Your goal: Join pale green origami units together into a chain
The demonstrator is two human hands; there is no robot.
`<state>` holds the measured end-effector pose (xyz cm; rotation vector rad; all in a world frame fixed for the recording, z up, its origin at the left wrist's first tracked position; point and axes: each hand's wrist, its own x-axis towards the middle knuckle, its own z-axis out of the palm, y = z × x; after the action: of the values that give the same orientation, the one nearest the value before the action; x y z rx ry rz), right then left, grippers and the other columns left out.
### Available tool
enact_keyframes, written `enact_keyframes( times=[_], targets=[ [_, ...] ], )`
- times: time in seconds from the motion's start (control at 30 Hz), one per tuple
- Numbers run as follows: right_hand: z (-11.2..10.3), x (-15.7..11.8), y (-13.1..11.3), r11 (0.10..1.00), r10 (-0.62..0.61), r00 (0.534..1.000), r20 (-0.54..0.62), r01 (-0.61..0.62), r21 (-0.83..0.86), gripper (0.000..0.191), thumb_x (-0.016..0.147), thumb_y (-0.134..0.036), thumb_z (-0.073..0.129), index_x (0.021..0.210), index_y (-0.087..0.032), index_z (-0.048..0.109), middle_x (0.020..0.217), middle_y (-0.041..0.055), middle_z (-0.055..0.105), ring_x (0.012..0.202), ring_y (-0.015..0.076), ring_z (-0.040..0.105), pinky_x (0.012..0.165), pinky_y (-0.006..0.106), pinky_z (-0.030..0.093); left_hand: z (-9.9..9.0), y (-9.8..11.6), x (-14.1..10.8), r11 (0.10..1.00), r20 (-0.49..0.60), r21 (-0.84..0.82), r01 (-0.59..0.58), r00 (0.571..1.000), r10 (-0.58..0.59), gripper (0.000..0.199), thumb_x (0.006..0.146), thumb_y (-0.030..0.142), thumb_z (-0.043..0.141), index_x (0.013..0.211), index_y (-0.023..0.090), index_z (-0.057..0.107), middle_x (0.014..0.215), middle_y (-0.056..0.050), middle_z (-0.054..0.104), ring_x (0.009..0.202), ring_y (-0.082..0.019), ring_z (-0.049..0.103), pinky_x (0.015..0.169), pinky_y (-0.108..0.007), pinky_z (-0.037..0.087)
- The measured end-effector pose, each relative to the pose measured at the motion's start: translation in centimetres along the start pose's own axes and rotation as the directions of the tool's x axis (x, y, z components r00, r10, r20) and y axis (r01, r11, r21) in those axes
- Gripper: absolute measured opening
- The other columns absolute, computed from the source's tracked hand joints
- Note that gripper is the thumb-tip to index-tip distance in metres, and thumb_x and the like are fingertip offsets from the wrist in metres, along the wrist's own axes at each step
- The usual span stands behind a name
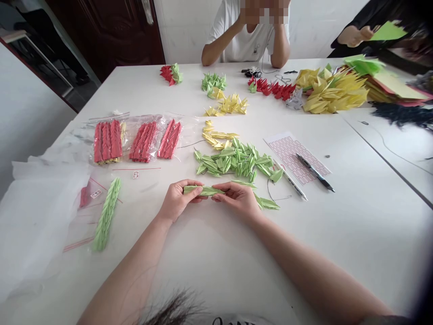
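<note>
In the head view, my left hand (178, 198) and my right hand (241, 199) meet just above the near part of the table. Between them lies a slim stack of folded green paper (210, 191), pinched at its left end by my left hand. The fingers of my right hand close on the other end. Right behind my hands spreads a loose heap of green folded paper pieces (241, 158). Several more green pieces (267, 203) rest beside my right hand. A long green paper bundle (107, 214) lies on clear plastic bags to the left.
Bagged red paper bundles (144, 141) lie at left, near white sheeting (40, 216). Two pens (314, 172) and a label sheet (287, 149) lie right. Yellow folded papers (333, 92) pile up farther back. A person in white (233, 43) sits opposite; another person's hand (355, 36) holds green paper.
</note>
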<state>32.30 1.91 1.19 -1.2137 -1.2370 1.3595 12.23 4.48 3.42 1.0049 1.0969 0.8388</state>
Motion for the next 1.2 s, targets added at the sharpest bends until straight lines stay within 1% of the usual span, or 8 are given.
enact_keyframes(
  times=[0.2,0.37,0.67,0.87,0.93,1.0,1.1,1.2],
  targets=[
    [0.3,-0.4,0.2,0.987,-0.11,0.993,0.041,0.114,-0.109,0.041,0.077,-0.039,0.077,0.114,-0.022,0.071,0.11,0.0085,0.074,0.089,0.025,0.075,0.082,0.039,0.062,0.2,0.1,-0.1,1.0,0.053,0.022,0.009,0.999,-0.01,0.039,0.07,0.041,0.084,0.095,0.014,0.072,0.079,-0.005,0.077,0.074,-0.02,0.076,0.069,-0.026,0.061],
    [0.5,-0.8,0.1,0.982,-0.082,0.995,0.056,0.091,-0.165,0.029,0.08,-0.037,0.074,0.107,-0.028,0.075,0.099,0.0045,0.077,0.08,0.0272,0.076,0.074,0.043,0.063,0.3,0.0,-0.2,0.999,0.074,0.037,0.024,0.997,-0.027,0.041,0.071,0.042,0.084,0.1,0.016,0.07,0.078,-0.003,0.076,0.072,-0.019,0.076,0.069,-0.026,0.062],
    [0.8,-1.0,-0.1,0.964,-0.116,0.993,-0.026,0.106,-0.244,0.03,0.077,-0.04,0.077,0.104,-0.026,0.077,0.09,0.004,0.078,0.078,0.0276,0.076,0.07,0.041,0.063,0.6,0.2,-0.4,0.999,0.026,0.05,0.01,1.0,-0.011,0.037,0.07,0.041,0.084,0.093,0.014,0.074,0.076,-0.003,0.074,0.072,-0.018,0.074,0.065,-0.024,0.06],
    [0.8,-1.0,-0.3,0.969,-0.106,0.994,0.023,0.108,-0.223,0.03,0.081,-0.038,0.074,0.107,-0.025,0.073,0.098,0.0048,0.077,0.081,0.0261,0.075,0.076,0.04,0.062,1.0,0.1,-0.6,0.996,0.045,0.087,0.004,0.999,-0.008,0.042,0.069,0.041,0.085,0.1,0.015,0.076,0.078,-0.004,0.076,0.07,-0.017,0.073,0.073,-0.027,0.061],
    [0.6,-0.9,-0.6,0.961,-0.159,0.985,0.063,0.169,-0.221,0.034,0.082,-0.04,0.074,0.112,-0.024,0.069,0.108,0.0066,0.074,0.093,0.0264,0.073,0.083,0.04,0.06,1.0,-0.1,-0.5,0.996,0.014,0.081,-0.04,0.999,0.039,0.043,0.068,0.042,0.086,0.1,0.015,0.076,0.08,-0.004,0.076,0.071,-0.017,0.073,0.074,-0.028,0.06],
    [0.4,-0.8,-0.8,0.941,-0.243,0.966,0.089,0.257,-0.219,0.038,0.085,-0.042,0.071,0.117,-0.023,0.062,0.117,0.009,0.07,0.108,0.0265,0.068,0.091,0.041,0.057,1.0,-0.2,-0.4,0.996,-0.028,0.057,-0.07,0.997,0.071,0.043,0.067,0.043,0.086,0.099,0.015,0.075,0.08,-0.005,0.077,0.073,-0.019,0.074,0.074,-0.029,0.06],
    [0.6,-0.8,-0.6,0.873,-0.39,0.92,0.027,0.379,-0.306,0.028,0.092,-0.038,0.062,0.115,-0.022,0.058,0.12,0.012,0.063,0.109,0.0238,0.063,0.088,0.039,0.057,1.0,-0.2,-0.2,0.997,-0.079,0.023,-0.072,0.994,0.073,0.044,0.066,0.044,0.086,0.097,0.014,0.075,0.079,-0.006,0.077,0.076,-0.022,0.075,0.075,-0.03,0.059],
    [1.2,-1.1,-0.4,0.73,-0.611,0.776,-0.159,0.474,-0.492,0.019,0.095,-0.026,0.056,0.114,-0.024,0.056,0.126,0.014,0.053,0.108,0.0243,0.06,0.076,0.038,0.058,0.9,-0.1,-0.2,0.998,-0.081,0.028,-0.058,0.995,0.06,0.044,0.066,0.045,0.086,0.095,0.014,0.074,0.081,-0.008,0.078,0.077,-0.022,0.076,0.076,-0.03,0.058]
  ],
)
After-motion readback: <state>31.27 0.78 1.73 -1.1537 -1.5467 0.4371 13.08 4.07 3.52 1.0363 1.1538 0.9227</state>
